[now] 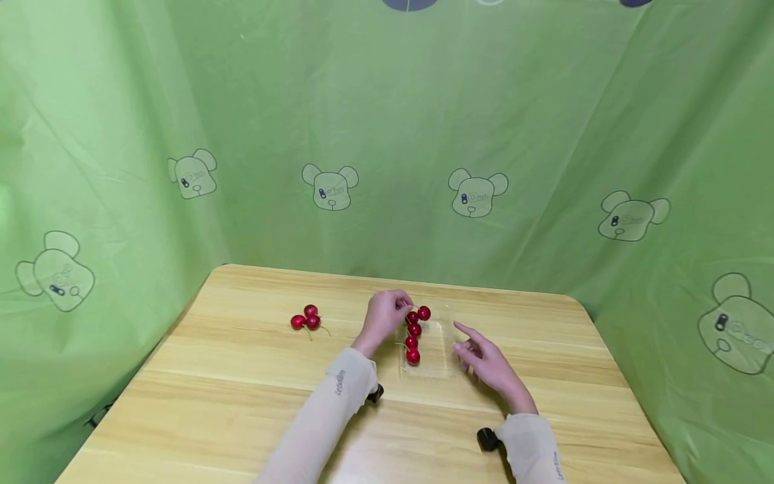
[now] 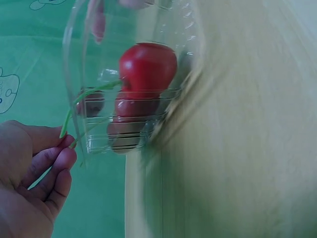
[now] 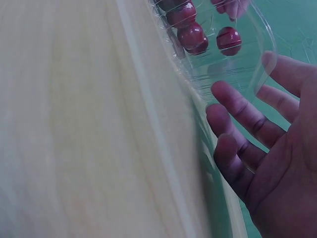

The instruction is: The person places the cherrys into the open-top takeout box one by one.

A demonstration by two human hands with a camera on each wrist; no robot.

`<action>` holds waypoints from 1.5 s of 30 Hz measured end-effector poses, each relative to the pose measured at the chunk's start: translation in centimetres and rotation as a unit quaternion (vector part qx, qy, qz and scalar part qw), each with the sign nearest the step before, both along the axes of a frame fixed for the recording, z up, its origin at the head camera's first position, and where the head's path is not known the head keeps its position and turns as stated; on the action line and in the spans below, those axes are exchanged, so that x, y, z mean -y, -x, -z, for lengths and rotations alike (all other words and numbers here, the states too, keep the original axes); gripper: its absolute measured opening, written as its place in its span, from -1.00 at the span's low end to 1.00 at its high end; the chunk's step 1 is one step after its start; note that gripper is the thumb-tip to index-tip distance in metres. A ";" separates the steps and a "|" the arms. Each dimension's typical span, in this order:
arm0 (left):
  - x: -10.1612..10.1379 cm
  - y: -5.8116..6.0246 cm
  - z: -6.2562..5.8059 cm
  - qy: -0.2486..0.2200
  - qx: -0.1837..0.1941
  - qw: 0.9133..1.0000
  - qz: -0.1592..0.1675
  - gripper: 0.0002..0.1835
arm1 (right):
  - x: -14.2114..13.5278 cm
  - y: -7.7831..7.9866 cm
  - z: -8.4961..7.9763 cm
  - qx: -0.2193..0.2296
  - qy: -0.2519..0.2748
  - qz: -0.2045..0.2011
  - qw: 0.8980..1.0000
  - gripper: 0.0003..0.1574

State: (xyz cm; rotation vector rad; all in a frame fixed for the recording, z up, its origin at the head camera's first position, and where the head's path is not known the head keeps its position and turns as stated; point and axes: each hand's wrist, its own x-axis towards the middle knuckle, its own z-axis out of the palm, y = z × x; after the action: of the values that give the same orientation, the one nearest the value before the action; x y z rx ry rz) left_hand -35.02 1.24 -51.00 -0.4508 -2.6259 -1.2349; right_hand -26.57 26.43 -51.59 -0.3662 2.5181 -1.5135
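Okay, left hand (image 1: 384, 314) pinches a cherry stem (image 2: 101, 88) at clear plastic container (image 1: 435, 353), lower center of head view.
Right hand (image 1: 488, 363) loosely spread, gripping nothing, by container's right side; red cherries (image 1: 414, 330) line its left; three loose cherries (image 1: 312, 322) farther left.

Access from above is unobstructed over the right half of the clear tray (image 1: 437, 346). Cherries (image 1: 414, 329) and the left hand (image 1: 383, 316) obstruct its left side; the right hand (image 1: 490, 364), its right.

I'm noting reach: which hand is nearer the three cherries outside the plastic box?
Left. The left hand is right of those cherries; the right hand is farther right, beyond the plastic box.
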 end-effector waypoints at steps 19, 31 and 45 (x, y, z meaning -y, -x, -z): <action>-1.0 0.8 0.6 0.047 0.009 0.999 0.001 -0.95 | 0.1 0.0 0.0 -0.001 -0.011 0.001 1.000 -0.25; -1.3 0.7 0.5 0.079 0.003 0.997 0.002 -0.95 | -1.0 1.6 3.3 -0.008 -0.007 0.017 1.000 -0.22; -1.2 0.9 1.1 0.081 -0.006 0.997 -0.001 -0.97 | -0.9 1.5 3.2 -0.011 -0.009 0.013 1.000 -0.22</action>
State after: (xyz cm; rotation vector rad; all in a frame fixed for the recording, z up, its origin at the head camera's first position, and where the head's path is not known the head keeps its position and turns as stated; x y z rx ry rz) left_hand -35.90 2.48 -52.08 -0.4800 -2.7268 -1.0199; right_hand -28.09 27.30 -54.79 -0.3511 2.5601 -1.5026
